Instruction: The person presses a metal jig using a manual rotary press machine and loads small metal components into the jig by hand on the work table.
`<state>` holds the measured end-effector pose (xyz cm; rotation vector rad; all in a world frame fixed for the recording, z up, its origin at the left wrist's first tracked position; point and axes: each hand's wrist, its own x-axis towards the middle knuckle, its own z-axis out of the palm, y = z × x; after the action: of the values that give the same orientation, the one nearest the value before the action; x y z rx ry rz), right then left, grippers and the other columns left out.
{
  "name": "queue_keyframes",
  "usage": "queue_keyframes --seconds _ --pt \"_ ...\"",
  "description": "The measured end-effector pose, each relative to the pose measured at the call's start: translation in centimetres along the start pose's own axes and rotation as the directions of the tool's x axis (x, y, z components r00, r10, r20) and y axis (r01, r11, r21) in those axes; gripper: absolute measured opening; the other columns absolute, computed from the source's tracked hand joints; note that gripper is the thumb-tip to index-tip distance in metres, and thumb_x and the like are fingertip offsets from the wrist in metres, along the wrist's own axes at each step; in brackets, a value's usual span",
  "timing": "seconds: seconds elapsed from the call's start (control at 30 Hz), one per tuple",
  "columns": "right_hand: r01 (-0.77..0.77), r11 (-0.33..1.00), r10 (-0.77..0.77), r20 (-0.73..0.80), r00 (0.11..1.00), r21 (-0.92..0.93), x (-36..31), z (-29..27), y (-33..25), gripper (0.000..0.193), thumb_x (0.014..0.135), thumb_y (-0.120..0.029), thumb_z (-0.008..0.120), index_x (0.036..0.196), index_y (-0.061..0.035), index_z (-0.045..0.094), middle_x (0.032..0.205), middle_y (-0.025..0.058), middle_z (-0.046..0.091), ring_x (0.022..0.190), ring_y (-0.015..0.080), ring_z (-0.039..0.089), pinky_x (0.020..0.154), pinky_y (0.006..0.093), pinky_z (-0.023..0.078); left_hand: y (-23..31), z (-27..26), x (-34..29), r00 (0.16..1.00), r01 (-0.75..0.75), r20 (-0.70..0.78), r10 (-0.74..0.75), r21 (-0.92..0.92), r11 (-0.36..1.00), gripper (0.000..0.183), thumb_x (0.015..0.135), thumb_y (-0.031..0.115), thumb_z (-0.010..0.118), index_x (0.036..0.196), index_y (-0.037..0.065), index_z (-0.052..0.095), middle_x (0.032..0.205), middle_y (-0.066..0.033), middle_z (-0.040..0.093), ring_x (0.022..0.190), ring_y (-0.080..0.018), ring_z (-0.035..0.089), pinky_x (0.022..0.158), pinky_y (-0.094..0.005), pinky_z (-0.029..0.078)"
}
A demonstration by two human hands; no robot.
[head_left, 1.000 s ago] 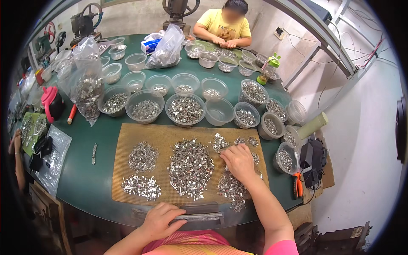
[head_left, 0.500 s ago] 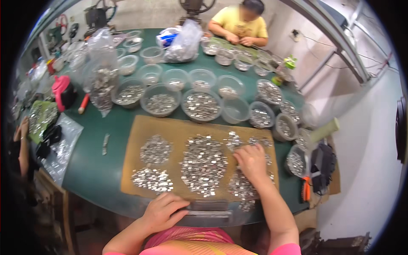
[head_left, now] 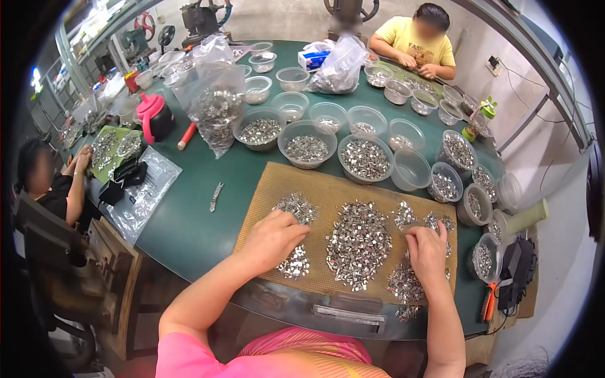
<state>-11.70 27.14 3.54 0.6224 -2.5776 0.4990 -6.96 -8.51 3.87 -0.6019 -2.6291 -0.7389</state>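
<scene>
Small shiny metal pieces lie in piles on a tan ribbed mat point(head_left: 261, 198). My left hand point(head_left: 271, 239) is over the left side of the mat, between an upper left pile point(head_left: 299, 206) and a lower left pile point(head_left: 293, 263). Its fingers are drawn together; whatever they pinch is hidden. The largest pile point(head_left: 358, 246) covers the middle. On the right, my right hand point(head_left: 428, 251) has curled fingers and touches down between a small cluster point(head_left: 403, 215) and a lower right pile point(head_left: 404, 282). Anything in its fingertips is too small to make out.
Clear plastic tubs point(head_left: 365, 157) of metal pieces line the mat's far and right sides. A metal bar fixture point(head_left: 348, 315) lies at the near edge. Left are a short metal link strip point(head_left: 216, 196) and a pink-lidded jug point(head_left: 153, 118). Two co-workers sit at the table.
My left hand has moved from the mat's near edge up onto the left piles. My right hand remains at the right piles, its fingers now more curled. The whole view has shifted leftward.
</scene>
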Motion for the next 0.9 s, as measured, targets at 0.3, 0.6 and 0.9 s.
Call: queue_keyframes --seconds 0.3,0.6,0.9 --pt "-0.007 0.969 -0.019 0.106 0.994 0.246 -4.3 -5.0 -4.6 0.014 0.085 -0.004 0.076 0.098 -0.0077 0.072 0.092 0.0066 0.072 0.093 0.0247 0.07 0.109 0.0521 0.041 -1.1 2.3 1.7 0.994 -0.111 0.04 0.104 0.219 0.97 0.006 0.081 0.011 0.069 0.084 0.009 0.064 0.085 -0.0081 0.058 0.088 -0.0294 0.058 0.076 -0.0408 0.051" --pt "-0.03 0.938 -0.07 0.274 0.959 0.344 -9.3 -5.7 -7.5 0.013 0.085 -0.007 0.077 0.098 -0.0097 0.074 0.098 0.0049 0.074 0.103 0.0227 0.07 0.112 0.0501 0.039 -0.6 2.1 2.2 0.996 -0.084 0.035 0.079 0.163 0.983 0.013 0.082 0.007 0.072 0.087 0.007 0.06 0.089 -0.0087 0.057 0.09 -0.0304 0.059 0.077 -0.0414 0.051" --pt "-0.087 0.917 -0.021 0.267 0.964 0.389 -11.4 -4.6 -7.5 0.014 0.086 -0.007 0.076 0.098 -0.0096 0.07 0.104 0.0037 0.074 0.109 0.0245 0.068 0.112 0.0506 0.039 0.9 0.2 1.1 0.973 0.231 0.034 -0.229 -0.105 0.967 0.012 0.087 0.003 0.07 0.094 0.002 0.06 0.087 -0.0109 0.065 0.08 -0.0301 0.064 0.071 -0.0388 0.051"
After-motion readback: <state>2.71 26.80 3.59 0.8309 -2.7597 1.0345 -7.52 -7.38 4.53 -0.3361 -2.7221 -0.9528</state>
